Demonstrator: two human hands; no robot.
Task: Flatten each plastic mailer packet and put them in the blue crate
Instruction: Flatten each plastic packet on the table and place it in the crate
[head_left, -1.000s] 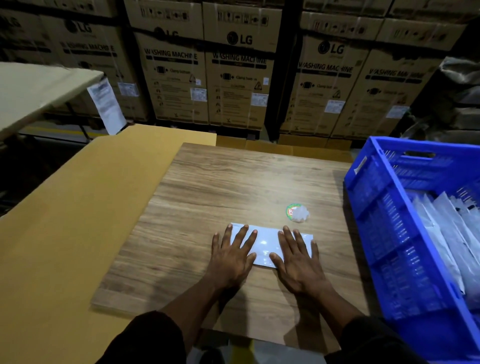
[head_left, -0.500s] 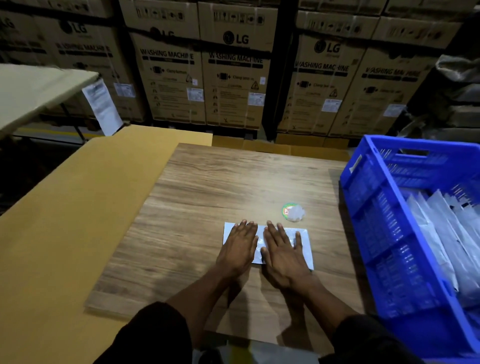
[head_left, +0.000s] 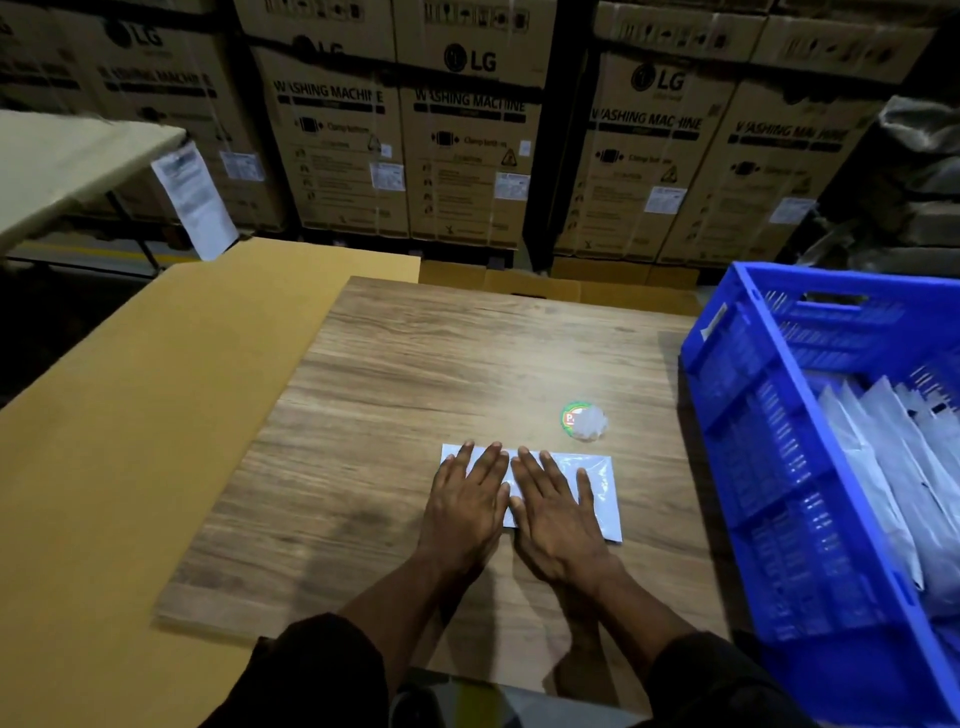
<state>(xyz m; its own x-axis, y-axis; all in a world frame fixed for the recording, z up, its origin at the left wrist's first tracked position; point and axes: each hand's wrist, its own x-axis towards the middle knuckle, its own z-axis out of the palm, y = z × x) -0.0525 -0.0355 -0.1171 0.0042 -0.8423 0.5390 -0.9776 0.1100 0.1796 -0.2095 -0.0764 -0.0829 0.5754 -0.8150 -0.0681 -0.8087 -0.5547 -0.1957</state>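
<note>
A white plastic mailer packet (head_left: 597, 483) lies flat on the wooden board (head_left: 415, 374), near its front. My left hand (head_left: 467, 499) and my right hand (head_left: 556, 514) press down on it side by side, fingers straight and thumbs almost touching. The hands cover most of the packet; only its right end and far edge show. The blue crate (head_left: 769, 415) stands to the right of the board and holds several flattened white mailers (head_left: 893, 467).
A small round green-rimmed object with crumpled clear plastic (head_left: 584, 420) lies on the board just beyond the packet. Yellow cardboard (head_left: 130, 415) spreads under and left of the board. Stacked washing machine cartons (head_left: 467, 145) stand behind. A pale table (head_left: 62, 161) is at far left.
My hands have slid inward along the packet from a spread position until they lie side by side at its middle. The packet stays in place.
</note>
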